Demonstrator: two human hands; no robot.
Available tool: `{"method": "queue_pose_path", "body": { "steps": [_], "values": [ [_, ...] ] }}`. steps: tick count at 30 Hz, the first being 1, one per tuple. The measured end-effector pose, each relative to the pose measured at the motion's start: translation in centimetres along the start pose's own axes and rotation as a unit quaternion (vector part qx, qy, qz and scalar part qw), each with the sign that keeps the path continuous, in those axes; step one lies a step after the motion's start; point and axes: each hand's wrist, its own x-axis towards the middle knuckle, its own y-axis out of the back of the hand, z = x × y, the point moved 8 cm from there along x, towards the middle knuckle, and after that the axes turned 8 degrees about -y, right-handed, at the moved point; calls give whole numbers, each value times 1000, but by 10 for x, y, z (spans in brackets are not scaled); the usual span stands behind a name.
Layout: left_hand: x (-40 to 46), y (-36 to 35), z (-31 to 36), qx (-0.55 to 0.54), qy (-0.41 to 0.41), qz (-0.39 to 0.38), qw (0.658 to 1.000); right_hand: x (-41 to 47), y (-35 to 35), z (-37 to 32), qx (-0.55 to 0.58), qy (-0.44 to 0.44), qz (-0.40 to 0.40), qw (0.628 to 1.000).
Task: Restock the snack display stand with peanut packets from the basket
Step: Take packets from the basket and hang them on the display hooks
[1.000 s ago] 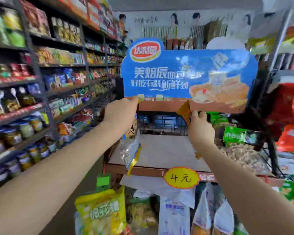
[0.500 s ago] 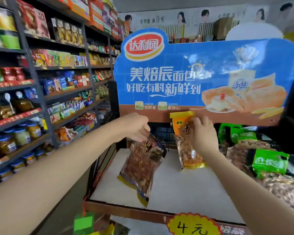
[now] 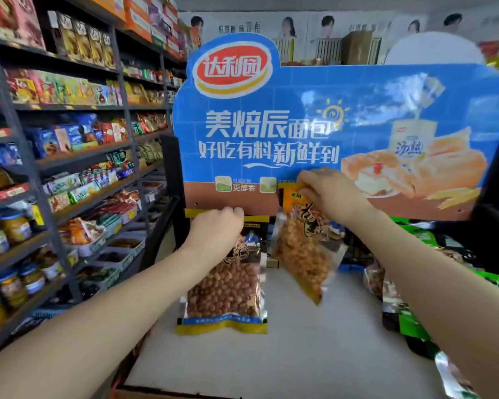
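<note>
Mid-frame: your left hand (image 3: 216, 226) grasps one peanut packet (image 3: 224, 289) by its top; right hand (image 3: 329, 194) grasps another packet (image 3: 303, 254), tilted, under the blue sign (image 3: 300, 125).

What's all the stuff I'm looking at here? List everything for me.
Peanut packets: two, clear with yellow trim, one hanging upright from the left hand, one tilted from the right hand.
Display stand shelf: one, white, below the packets.
Header sign: one, blue with brown base strip, above the shelf.
Green snack bags: several, right of the shelf.
Store shelves: one long dark rack, left, full of jars, boxes and packets.
Left hand: gripping the top of a packet.
Right hand: gripping the top of the other.
</note>
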Motion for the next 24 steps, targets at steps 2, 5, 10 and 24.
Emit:
{"method": "queue_pose_path", "body": {
  "steps": [2,5,10,24],
  "values": [
    [10,4,0,11,-9,3,1000,5,-7,-1,-36,-14,-9,999],
    [15,8,7,48,-31,47,997,10,-24,-9,-125,-21,-49,991],
    [2,-12,24,20,-104,104,989,0,-1,-20,-165,-68,50,983],
    [-97,92,268,-215,-525,266,780,-346,87,40,-45,-394,33,918]
  ]
}}
